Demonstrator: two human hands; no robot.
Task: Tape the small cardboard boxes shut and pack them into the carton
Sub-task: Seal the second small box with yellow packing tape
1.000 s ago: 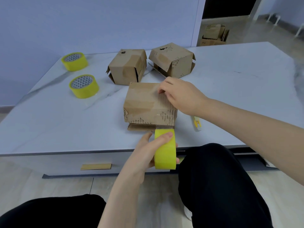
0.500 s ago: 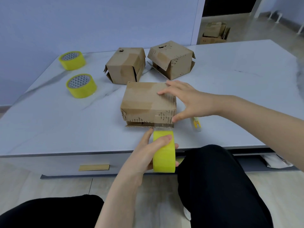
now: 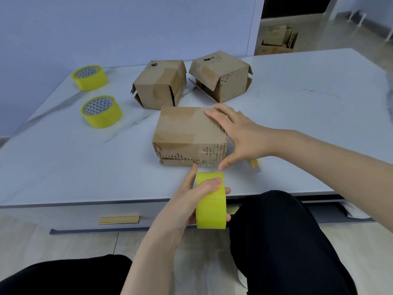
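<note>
1. A worn brown cardboard box sits on the white marble-look table, near its front edge.
2. Behind it stand a left rear brown cardboard box and a right rear brown cardboard box, side by side.
3. Toward the left edge, a far yellow tape roll lies behind a near yellow tape roll.
4. A small yellow cutter lies just right of the front box.
5. A third yellow tape roll, gripped by the left hand, is at the front edge, before that box.
</note>
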